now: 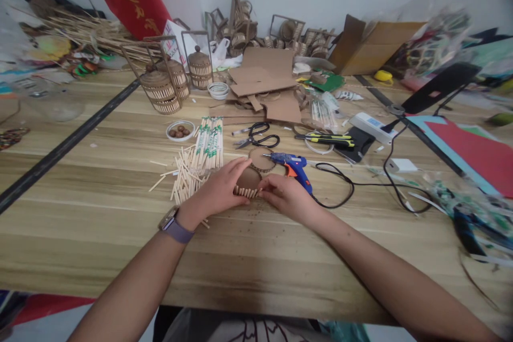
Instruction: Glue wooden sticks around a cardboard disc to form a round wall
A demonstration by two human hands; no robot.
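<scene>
A round brown cardboard piece (249,177) lies on the table with short wooden sticks (246,192) standing in a row along its near edge. My left hand (216,189) curves around its left side, thumb in front and fingers behind, steadying it. At the right end of the row, my right hand (282,195) pinches a short stick, mostly hidden by the fingertips. Just behind is a second cardboard disc (261,159). A blue hot glue gun (292,163) lies beyond my right hand, its nozzle over that disc. Loose cut sticks (186,176) are heaped beside my left hand.
Black-handled scissors (258,136), wrapped chopsticks (209,141) and a bowl of brown balls (180,131) lie beyond the hands. Finished lidded baskets (160,88) stand back left, cardboard sheets (264,80) at centre. Yellow-black cutters (326,139) and the glue gun's cable (352,184) are right.
</scene>
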